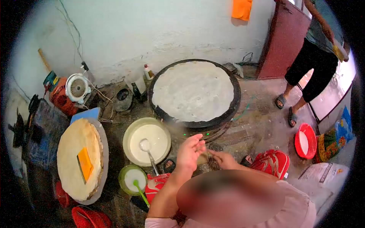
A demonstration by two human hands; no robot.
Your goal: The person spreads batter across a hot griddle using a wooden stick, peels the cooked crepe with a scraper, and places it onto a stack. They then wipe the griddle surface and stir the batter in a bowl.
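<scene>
Left hand (191,151) half open, empty, right hand (225,160) curled, hold unclear, griddle (160,113), bowl (128,141) nearby

We log a matt, rough-looking black griddle (237,95) beyond both hands and a shiny metal ladle (152,161) left of the left hand (191,149). Right of the right hand (225,160), we note smooth red plastic, the basin (313,141).

White fan (78,88) against the left side of the room, face outward. Orange item (242,9) hangs high on the pale wall (152,26). Dark-red door (283,40) in the far right corner; near it stands a person (313,57), black shorts, dark sandals (280,101). Printed white sack (327,174) at lower right.
</scene>
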